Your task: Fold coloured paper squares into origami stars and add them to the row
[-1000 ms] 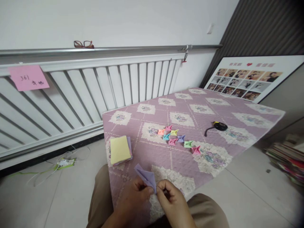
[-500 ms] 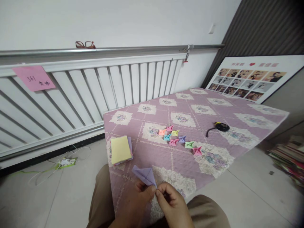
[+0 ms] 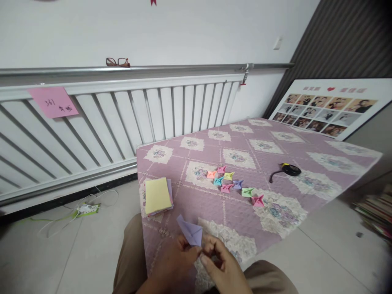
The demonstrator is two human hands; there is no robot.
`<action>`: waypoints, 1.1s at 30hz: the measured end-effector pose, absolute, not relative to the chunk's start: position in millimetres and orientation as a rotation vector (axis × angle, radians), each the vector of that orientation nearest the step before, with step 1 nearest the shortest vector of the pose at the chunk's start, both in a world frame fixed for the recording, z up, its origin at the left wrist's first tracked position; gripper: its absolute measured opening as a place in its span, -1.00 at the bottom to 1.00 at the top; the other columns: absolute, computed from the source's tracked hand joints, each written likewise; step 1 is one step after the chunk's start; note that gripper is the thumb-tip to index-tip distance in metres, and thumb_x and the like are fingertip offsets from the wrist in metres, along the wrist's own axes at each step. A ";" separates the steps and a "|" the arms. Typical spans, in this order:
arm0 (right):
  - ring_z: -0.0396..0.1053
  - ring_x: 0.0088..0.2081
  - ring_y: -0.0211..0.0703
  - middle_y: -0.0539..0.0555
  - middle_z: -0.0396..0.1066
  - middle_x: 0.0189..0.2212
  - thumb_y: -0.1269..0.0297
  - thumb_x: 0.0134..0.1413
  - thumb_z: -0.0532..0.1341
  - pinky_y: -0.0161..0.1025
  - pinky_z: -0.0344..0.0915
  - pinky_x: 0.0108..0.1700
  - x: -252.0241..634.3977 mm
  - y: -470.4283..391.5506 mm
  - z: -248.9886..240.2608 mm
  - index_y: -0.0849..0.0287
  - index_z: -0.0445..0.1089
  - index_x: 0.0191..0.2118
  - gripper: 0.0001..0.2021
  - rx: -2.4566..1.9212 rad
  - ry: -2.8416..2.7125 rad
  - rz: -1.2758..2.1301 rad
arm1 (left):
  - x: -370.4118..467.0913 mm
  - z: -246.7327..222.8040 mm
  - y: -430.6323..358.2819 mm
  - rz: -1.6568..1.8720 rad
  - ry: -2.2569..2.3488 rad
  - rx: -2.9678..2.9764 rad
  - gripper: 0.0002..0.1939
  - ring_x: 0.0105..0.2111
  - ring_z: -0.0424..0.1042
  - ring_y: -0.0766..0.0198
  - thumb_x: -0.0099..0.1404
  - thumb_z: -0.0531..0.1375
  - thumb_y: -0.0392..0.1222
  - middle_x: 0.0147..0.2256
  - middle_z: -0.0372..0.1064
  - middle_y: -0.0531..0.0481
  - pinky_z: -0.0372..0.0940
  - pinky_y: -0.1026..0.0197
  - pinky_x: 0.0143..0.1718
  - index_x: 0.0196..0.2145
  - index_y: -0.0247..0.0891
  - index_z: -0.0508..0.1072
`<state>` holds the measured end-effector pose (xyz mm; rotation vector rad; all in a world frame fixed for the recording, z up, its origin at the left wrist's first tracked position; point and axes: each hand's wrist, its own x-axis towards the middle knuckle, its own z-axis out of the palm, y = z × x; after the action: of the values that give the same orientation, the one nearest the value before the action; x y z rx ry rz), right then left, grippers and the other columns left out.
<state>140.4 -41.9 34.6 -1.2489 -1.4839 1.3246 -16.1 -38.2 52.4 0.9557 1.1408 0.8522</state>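
Note:
A partly folded piece of purple paper (image 3: 191, 231) is held above the near edge of the table. My left hand (image 3: 174, 259) pinches its lower left side between thumb and fingers. At its lower right corner, the fingers of my right hand (image 3: 222, 261) are closed, thumb and forefinger meeting close to the left thumb. Beyond my hands lie several small folded paper figures (image 3: 227, 188) in pink, orange, yellow, blue, purple and green. To the left sits a stack of square paper sheets (image 3: 157, 196), a yellow one on top.
A floral purple cloth covers the table (image 3: 211, 157). A black tape measure (image 3: 290, 169) lies at right. Behind stands a white radiator (image 3: 171, 108) with a pink note (image 3: 54, 102); glasses (image 3: 118, 62) rest on the pipe. A power strip (image 3: 88, 209) is on the floor.
The view has tilted slightly, so the scene sits lower and further right. The purple paper has turned a little in my hands, and my right thumb has moved slightly off its corner.

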 end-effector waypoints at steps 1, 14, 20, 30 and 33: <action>0.39 -0.28 -0.13 0.02 0.38 -0.33 0.04 0.05 0.25 -0.26 0.29 -0.25 140.4 -39.7 36.0 0.10 0.37 -0.07 -0.64 -1.247 -1.378 1.356 | -17.9 54.8 -38.2 0.844 1.120 1.008 -0.88 -0.36 0.30 0.22 0.12 0.22 -0.20 -0.48 0.35 0.05 0.17 0.22 -0.26 -0.40 -0.28 0.52; 0.22 -0.50 -0.28 -0.09 0.33 -0.57 0.13 -0.20 0.39 -0.33 0.16 -0.37 128.6 -35.5 48.7 0.16 0.47 -0.43 -0.77 -1.188 -1.112 1.717 | -26.7 58.0 -46.5 0.561 1.025 1.361 -0.82 -0.48 0.20 0.33 0.03 0.08 -0.37 -0.54 0.26 0.12 0.09 0.29 -0.43 -0.44 -0.33 0.49; 0.10 -0.53 -0.32 -0.12 0.22 -0.63 0.04 -0.15 0.38 -0.34 0.11 -0.40 130.9 -34.4 49.8 0.15 0.33 -0.57 -0.68 -1.217 -1.076 1.670 | -29.7 60.6 -47.1 0.586 1.004 1.330 -0.83 -0.45 0.22 0.32 0.04 0.09 -0.36 -0.50 0.27 0.12 0.10 0.29 -0.40 -0.41 -0.30 0.47; 0.04 -0.54 -0.33 -0.15 0.13 -0.62 -0.10 -0.13 0.35 -0.36 0.04 -0.46 124.0 -37.6 47.2 0.13 0.29 -0.53 -0.60 -1.221 -1.035 1.612 | -20.9 47.5 -46.9 0.805 1.252 1.247 -0.81 -0.48 0.16 0.34 0.19 0.12 -0.10 -0.55 0.17 0.14 0.07 0.28 -0.42 -0.50 -0.24 0.30; 0.01 -0.54 -0.33 -0.15 0.11 -0.62 -0.15 -0.13 0.34 -0.36 0.03 -0.46 122.9 -38.6 43.3 0.14 0.27 -0.54 -0.56 -1.187 -1.051 1.594 | -19.2 45.8 -48.5 0.802 1.266 1.234 -0.81 -0.49 0.15 0.34 0.19 0.12 -0.10 -0.55 0.16 0.15 0.06 0.29 -0.43 -0.50 -0.24 0.29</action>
<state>122.9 -38.6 43.3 -1.1875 -1.0514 1.5936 -19.2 -48.5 45.8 1.2336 1.2660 0.8022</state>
